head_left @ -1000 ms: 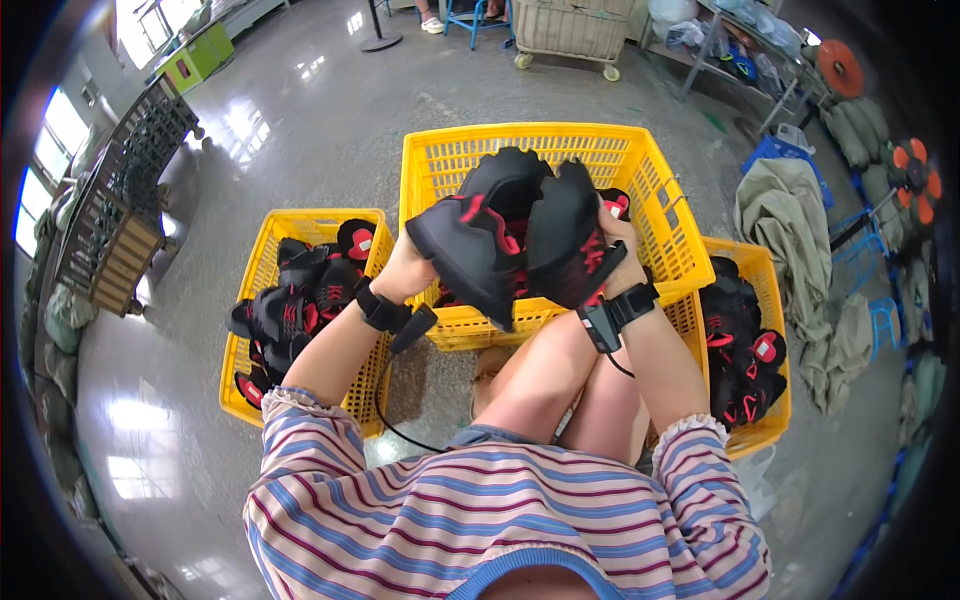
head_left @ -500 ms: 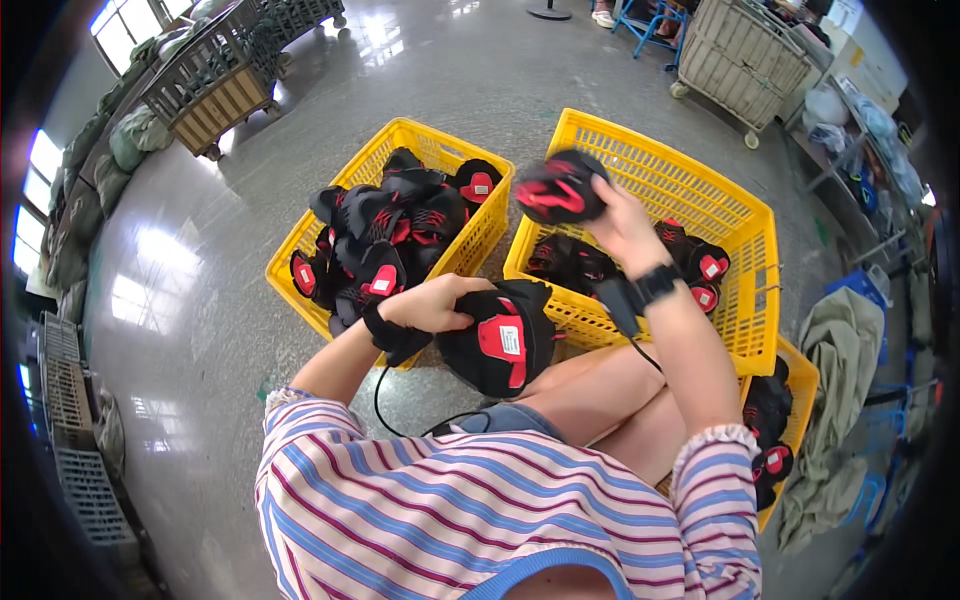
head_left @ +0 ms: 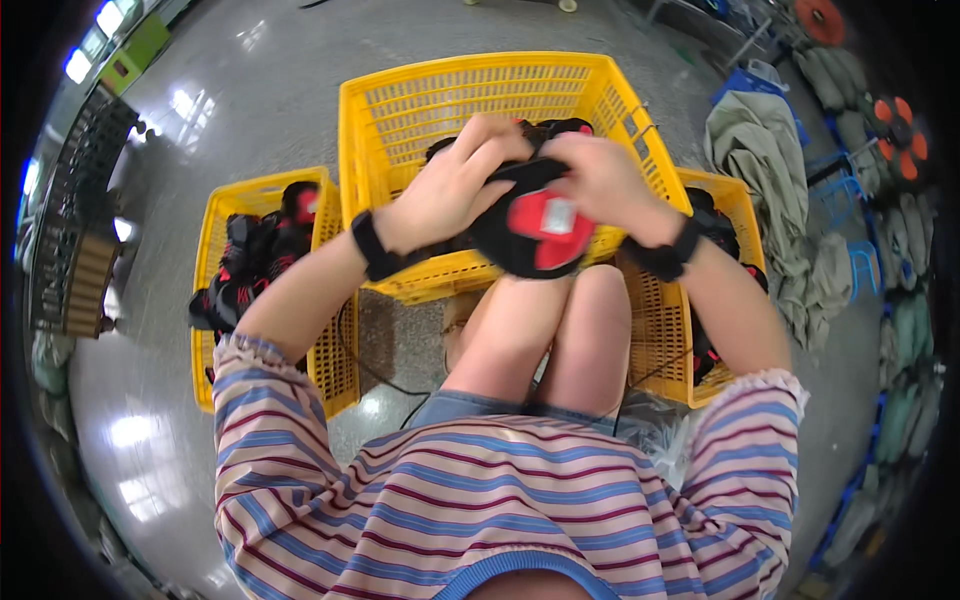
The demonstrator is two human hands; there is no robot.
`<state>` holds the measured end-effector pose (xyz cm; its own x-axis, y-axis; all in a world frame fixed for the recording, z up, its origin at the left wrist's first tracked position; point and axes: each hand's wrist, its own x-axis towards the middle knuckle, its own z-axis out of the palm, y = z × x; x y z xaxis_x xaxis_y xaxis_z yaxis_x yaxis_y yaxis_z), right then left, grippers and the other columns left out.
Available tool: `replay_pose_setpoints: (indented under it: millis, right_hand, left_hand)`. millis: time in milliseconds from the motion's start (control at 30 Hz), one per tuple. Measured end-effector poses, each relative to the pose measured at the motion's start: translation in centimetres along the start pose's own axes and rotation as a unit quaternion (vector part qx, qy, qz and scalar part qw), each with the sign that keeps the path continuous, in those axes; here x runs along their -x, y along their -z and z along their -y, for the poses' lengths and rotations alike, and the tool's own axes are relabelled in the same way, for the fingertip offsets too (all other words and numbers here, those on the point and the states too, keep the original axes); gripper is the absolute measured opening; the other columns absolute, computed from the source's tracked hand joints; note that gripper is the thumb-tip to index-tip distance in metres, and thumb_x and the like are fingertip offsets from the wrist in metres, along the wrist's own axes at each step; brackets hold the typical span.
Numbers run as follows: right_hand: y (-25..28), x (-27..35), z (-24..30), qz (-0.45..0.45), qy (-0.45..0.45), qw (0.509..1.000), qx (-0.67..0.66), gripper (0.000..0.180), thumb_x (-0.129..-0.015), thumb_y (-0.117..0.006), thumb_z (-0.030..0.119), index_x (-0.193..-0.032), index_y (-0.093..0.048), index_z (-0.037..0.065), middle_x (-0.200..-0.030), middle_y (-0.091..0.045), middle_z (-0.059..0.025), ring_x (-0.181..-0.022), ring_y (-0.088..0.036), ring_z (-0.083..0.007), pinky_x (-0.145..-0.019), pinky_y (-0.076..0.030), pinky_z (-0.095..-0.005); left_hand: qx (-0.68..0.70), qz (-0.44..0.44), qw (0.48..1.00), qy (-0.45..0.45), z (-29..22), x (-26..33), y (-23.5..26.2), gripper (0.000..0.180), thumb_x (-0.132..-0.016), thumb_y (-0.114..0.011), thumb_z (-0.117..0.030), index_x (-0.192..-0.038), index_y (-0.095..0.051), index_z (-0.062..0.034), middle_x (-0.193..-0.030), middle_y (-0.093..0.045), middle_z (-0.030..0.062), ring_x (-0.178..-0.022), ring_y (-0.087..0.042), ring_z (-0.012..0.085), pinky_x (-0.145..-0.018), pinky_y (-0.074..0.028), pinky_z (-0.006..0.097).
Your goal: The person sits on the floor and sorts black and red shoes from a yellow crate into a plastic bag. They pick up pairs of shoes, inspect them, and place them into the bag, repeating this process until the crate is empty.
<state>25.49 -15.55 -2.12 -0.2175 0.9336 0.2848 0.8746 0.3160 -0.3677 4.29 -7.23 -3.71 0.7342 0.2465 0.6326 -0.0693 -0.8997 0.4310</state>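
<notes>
A black fabric shoe upper [head_left: 502, 228] with a red patch and a white label hangs between my two hands, above my knees and the near side of the middle yellow crate [head_left: 470, 72]. My left hand [head_left: 445, 190] is closed on its left upper edge. On its right upper edge my right hand [head_left: 605, 185] grips it with bent fingers. The upper is smeared by motion, and my fingers cover its top. More black-and-red uppers [head_left: 570, 127] lie in the middle crate, largely hidden behind my hands.
A yellow crate [head_left: 335, 345] heaped with black-and-red uppers [head_left: 255, 250] stands at the left. Another yellow crate [head_left: 662, 325] with uppers stands at the right, partly behind my right forearm. Grey-green cloth [head_left: 755, 150] is piled beyond it. A slatted cart [head_left: 90, 285] stands far left.
The view has swung right. My right hand has let go of the other upper and now grips the one my left hand was holding. That upper has moved up over the middle crate's near side.
</notes>
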Motion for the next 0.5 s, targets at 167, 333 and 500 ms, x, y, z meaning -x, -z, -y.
replay_pose_setpoints:
  millis: [167, 333, 500]
  right_hand:
    - [9.8, 17.1, -16.0, -0.121, -0.287, 0.912, 0.266, 0.034, -0.078, -0.066, 0.011, -0.111, -0.059, 0.006, -0.106, -0.062, -0.0154, -0.096, -0.059, -0.0361, -0.081, -0.048, -0.0396]
    - [7.3, 38.9, -28.4, 0.059, -0.546, 0.769, 0.327, 0.027, -0.084, -0.057, 0.015, -0.11, -0.057, 0.007, -0.1, -0.061, -0.018, -0.093, -0.06, -0.0403, -0.076, -0.049, -0.049]
    - [-0.7, 49.0, -31.7, 0.351, -0.607, 0.697, 0.147, 0.054, -0.076, -0.068, 0.026, -0.113, -0.051, -0.009, -0.104, -0.06, -0.032, -0.102, -0.059, -0.0419, -0.087, -0.049, -0.047]
  left_hand:
    - [-0.11, 0.138, 0.983, 0.048, 12.9, -5.5, -4.5, 0.038, -0.08, -0.068, -0.024, -0.111, -0.054, -0.0082, -0.111, -0.054, 0.0132, -0.112, -0.047, 0.0351, -0.096, -0.038, 0.044]
    - [-0.239, 0.418, 0.861, 0.162, 22.8, -2.0, -9.3, 0.046, -0.073, -0.072, -0.032, -0.113, -0.057, -0.0133, -0.114, -0.053, 0.0119, -0.116, -0.042, 0.0357, -0.097, -0.034, 0.051]
    - [-0.223, 0.47, 0.819, 0.242, 31.8, -2.1, -19.7, 0.076, -0.066, -0.078, -0.039, -0.13, -0.046, -0.0116, -0.128, -0.047, 0.0141, -0.126, -0.036, 0.0354, -0.097, -0.036, 0.056]
